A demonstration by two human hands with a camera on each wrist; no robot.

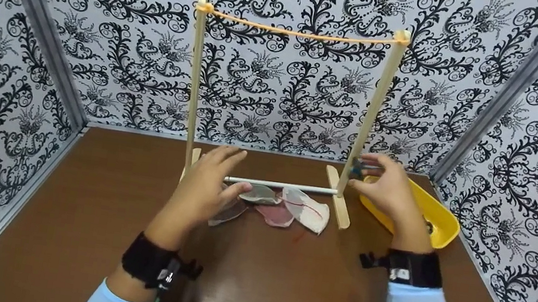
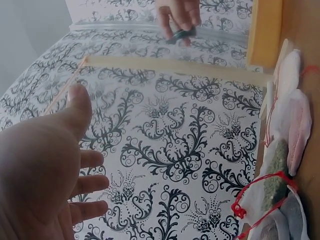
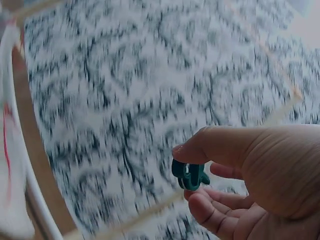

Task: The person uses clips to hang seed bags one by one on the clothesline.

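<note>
My right hand (image 1: 387, 186) pinches a small dark green plastic clip (image 3: 191, 176) between thumb and fingertips, close to the right wooden post (image 1: 376, 103) and above the yellow tray's near side. My left hand (image 1: 205, 187) is raised by the left post (image 1: 194, 88), its fingers spread and holding nothing. Several small mesh pouches lie along the white rod at the stand's base: a white pouch (image 1: 313, 216), a pink pouch (image 1: 276, 215), a green-filled pouch (image 2: 276, 175) and a grey one (image 1: 228, 214) partly behind my left hand. Red drawstrings (image 2: 260, 185) trail from them.
An orange cord (image 1: 301, 34) sags between the tops of the two posts. The white rod (image 1: 290, 186) joins their wooden feet. A yellow tray (image 1: 449, 226) with small dark items inside stands to the right on the brown table (image 1: 281, 289). Patterned walls (image 1: 277, 94) enclose the table.
</note>
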